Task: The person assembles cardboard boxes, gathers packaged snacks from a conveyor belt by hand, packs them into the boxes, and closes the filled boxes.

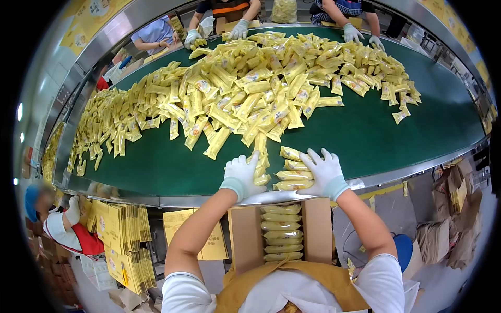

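Note:
My left hand (242,175), in a white glove, lies at the near edge of the green belt against a few yellow snack packets (261,169); its fingers are apart. Opposite it, my right hand (324,173), also gloved, spreads its fingers over the right ends of several stacked packets (293,175) lying side by side. Neither hand is closed round a packet. Directly below, between my arms, an open cardboard box (246,237) holds a column of several packets (282,235).
A large heap of yellow packets (250,88) covers the belt's far and left parts. A metal rim (198,200) edges the green belt (376,141). Flattened yellow cartons (122,235) stand at lower left. Across the belt, co-workers' gloved hands (353,33) reach in.

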A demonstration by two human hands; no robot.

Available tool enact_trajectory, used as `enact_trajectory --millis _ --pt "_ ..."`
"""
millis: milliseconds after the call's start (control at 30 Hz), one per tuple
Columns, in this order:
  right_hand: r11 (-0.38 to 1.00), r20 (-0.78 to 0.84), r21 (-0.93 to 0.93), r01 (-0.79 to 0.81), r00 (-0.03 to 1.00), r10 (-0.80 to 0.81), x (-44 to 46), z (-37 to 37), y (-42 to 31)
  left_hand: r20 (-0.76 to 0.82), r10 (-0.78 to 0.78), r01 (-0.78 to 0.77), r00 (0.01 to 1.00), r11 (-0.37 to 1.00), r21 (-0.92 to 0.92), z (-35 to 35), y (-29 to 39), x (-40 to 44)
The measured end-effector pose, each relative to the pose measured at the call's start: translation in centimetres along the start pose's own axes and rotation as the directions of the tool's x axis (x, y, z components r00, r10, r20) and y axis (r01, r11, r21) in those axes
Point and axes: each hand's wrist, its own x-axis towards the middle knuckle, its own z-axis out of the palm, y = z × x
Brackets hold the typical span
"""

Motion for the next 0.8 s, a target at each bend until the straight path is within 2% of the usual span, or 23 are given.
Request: enact_trajectory --millis 100,200,333,433,567,633,800 --pt "0.965 -0.046 0.263 -0.004 0.999 0.016 0.4 2.7 -0.3 0.0 0.015 -0.015 1.0 1.0 -0.016 0.1 1.2 -0.1" --pt "0.899 -0.157 0.421 0.119 0.986 -0.057 1.2 4.3 -1.2 -0.049 0.122 -0.121 0.991 0.993 0.01 1.1 2.5 0.7" --pt "0.945 -0.133 0.306 0.113 0.988 -0.075 1.7 3.0 -1.8 -0.044 0.121 -0.12 0.992 0.992 0.033 1.2 2.6 1.2" --pt "0.979 0.062 0.203 -0.006 0.998 -0.007 2.3 0.6 -1.6 -0.041 0.132 -0.128 0.99 0.989 0.078 0.3 1.5 0.8" --pt "0.985 -0.078 0.134 0.113 0.992 -0.103 2.3 2.1 -1.0 -0.026 0.073 -0.072 0.997 0.996 0.047 -0.5 -1.3 2.1" --pt "0.979 -0.116 0.135 0.15 0.984 -0.135 2.2 2.0 -1.0 0.007 0.109 -0.109 0.994 0.993 0.046 -1.4 -1.7 2.9" --pt "0.982 -0.142 -0.034 0.188 0.971 -0.191 2.1 1.0 -1.0 0.047 0.239 -0.239 0.97 0.971 0.012 -2.1 -0.4 4.0"
